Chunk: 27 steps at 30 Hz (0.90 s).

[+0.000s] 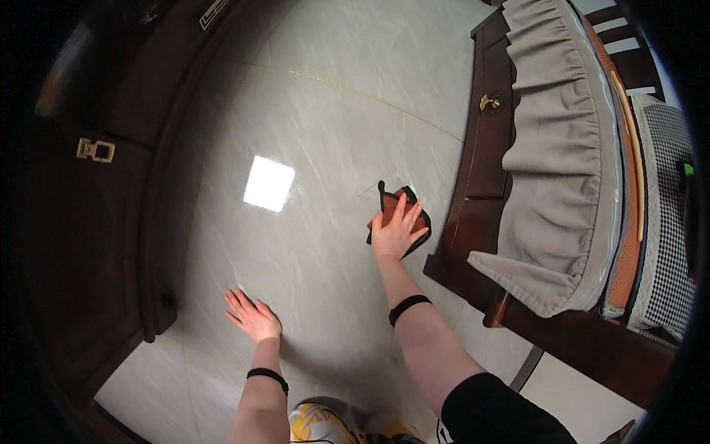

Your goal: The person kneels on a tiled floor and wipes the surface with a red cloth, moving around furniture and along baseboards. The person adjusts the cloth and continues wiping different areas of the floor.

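My right hand (395, 232) presses flat, fingers spread, on a folded reddish-brown cloth (392, 206) with black edging. The cloth lies on the glossy grey tile floor (327, 255), near the base of the wooden bench at right; part of it is hidden under my palm. Lower left, my left hand (252, 316) rests palm down on the bare tile with its fingers apart and nothing in it. A black band circles each forearm.
Along the right stands a dark wooden bench (463, 222) with a brass-handled drawer (491, 105) and a ruffled grey cushion cover (549, 127). A dark wooden cabinet (111, 222) with a brass fitting (95, 150) borders the left. My yellow-and-white shoe (319, 424) is at the bottom.
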{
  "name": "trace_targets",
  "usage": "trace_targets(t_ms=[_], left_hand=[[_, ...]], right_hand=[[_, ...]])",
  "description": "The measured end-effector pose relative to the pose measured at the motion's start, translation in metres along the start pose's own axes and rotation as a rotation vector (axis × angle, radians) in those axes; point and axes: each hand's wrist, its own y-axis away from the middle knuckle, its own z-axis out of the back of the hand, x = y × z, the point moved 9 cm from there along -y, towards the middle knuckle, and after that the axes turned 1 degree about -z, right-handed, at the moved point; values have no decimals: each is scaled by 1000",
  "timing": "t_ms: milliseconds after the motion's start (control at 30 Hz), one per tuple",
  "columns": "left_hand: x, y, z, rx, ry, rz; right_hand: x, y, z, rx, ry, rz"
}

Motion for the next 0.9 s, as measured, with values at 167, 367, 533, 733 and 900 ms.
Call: trace_targets(t_ms=[167,367,533,733,900], left_hand=[[6,3,-9,50,15,4],[-47,-51,3,108,142,-201],[-185,-261,8,12,176,-330],[-245,-374,0,39,-135,-190],[-248,-371,8,31,-132,-196]], right_hand=[[7,6,14,-69,-29,60],[3,0,11,64,2,-9],[0,2,1,101,34,-8],[-5,4,0,67,31,17],[-1,-8,8,78,-39,-122]])
